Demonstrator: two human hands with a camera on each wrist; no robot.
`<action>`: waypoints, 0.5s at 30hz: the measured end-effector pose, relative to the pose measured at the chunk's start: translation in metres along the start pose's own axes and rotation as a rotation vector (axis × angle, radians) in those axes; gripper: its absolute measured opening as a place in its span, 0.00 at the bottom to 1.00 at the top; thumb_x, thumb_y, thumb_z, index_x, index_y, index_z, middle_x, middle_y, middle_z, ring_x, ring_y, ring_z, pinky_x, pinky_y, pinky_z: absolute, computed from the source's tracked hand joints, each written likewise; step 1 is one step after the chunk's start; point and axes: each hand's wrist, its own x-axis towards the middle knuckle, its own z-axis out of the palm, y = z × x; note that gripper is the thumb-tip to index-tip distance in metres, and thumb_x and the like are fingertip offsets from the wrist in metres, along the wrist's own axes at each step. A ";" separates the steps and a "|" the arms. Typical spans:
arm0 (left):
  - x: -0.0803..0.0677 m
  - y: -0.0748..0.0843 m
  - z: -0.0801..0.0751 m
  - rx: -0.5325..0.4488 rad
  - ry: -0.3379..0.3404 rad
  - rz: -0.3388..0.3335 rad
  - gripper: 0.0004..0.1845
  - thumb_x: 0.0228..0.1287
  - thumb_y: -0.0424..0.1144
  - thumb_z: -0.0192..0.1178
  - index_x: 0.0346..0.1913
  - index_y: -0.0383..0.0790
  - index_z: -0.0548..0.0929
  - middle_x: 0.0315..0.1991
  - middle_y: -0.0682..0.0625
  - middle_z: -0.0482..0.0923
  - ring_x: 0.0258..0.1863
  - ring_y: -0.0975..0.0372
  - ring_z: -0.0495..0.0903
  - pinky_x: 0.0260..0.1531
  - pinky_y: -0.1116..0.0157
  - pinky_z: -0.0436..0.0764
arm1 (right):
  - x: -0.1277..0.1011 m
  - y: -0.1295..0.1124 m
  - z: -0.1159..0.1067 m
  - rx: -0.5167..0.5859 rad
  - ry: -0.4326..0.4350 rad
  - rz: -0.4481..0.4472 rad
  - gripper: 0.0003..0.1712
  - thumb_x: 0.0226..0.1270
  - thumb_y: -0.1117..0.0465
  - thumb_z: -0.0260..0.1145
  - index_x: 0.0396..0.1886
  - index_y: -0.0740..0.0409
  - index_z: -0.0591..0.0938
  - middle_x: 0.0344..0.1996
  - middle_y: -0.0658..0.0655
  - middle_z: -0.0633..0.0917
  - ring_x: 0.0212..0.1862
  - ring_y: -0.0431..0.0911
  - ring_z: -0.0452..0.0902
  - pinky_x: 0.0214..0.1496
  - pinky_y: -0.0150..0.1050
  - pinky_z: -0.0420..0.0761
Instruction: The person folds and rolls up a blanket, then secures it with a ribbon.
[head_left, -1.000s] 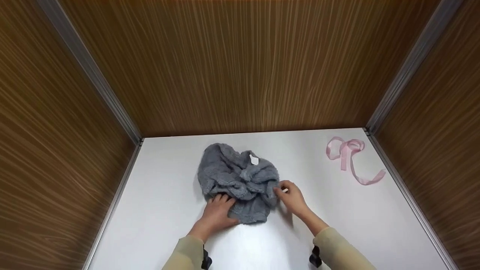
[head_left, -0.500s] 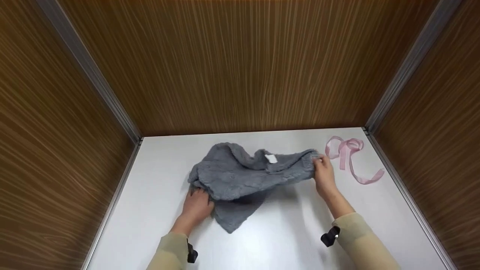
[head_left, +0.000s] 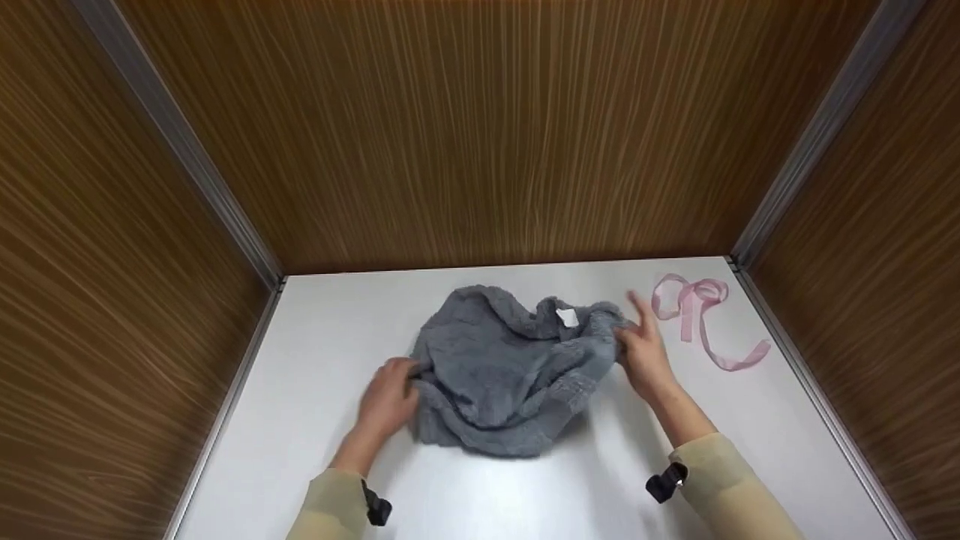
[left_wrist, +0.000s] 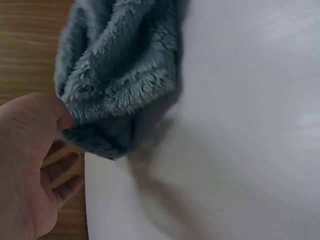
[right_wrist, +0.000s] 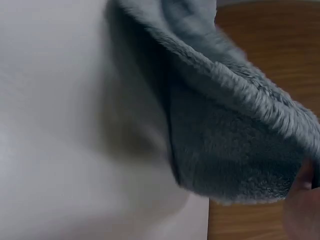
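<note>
A fluffy grey cloth (head_left: 480, 367) lies bunched in the middle of the white table, a white tag (head_left: 568, 318) showing near its far right side. At its left edge my left hand (head_left: 386, 401) pinches the fabric; in the left wrist view the thumb (left_wrist: 60, 117) presses on the plush (left_wrist: 115, 75) while other fingers curl loosely below. My right hand (head_left: 646, 364) holds the right end, one finger pointing up and away from it. The right wrist view shows the cloth (right_wrist: 225, 145) hanging in a raised fold from the thumb (right_wrist: 300, 200).
A pink ribbon (head_left: 688, 322) tied in a loose bow lies at the table's back right, just beyond my right hand. Wood-grain panels (head_left: 495, 135) with metal corner strips enclose the white table (head_left: 330, 322) at the back and both sides.
My right hand has carried the cloth's right end outward to the right, spreading the bundle. The left hand first went left, then slightly up along the edge. The ribbon has stayed put.
</note>
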 end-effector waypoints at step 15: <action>0.002 0.129 0.072 -0.309 -0.110 0.083 0.35 0.72 0.48 0.62 0.75 0.38 0.67 0.70 0.41 0.72 0.66 0.50 0.74 0.63 0.51 0.75 | -0.045 -0.006 0.098 0.108 -0.318 0.019 0.27 0.64 0.82 0.53 0.64 0.73 0.76 0.56 0.66 0.76 0.46 0.48 0.81 0.42 0.39 0.87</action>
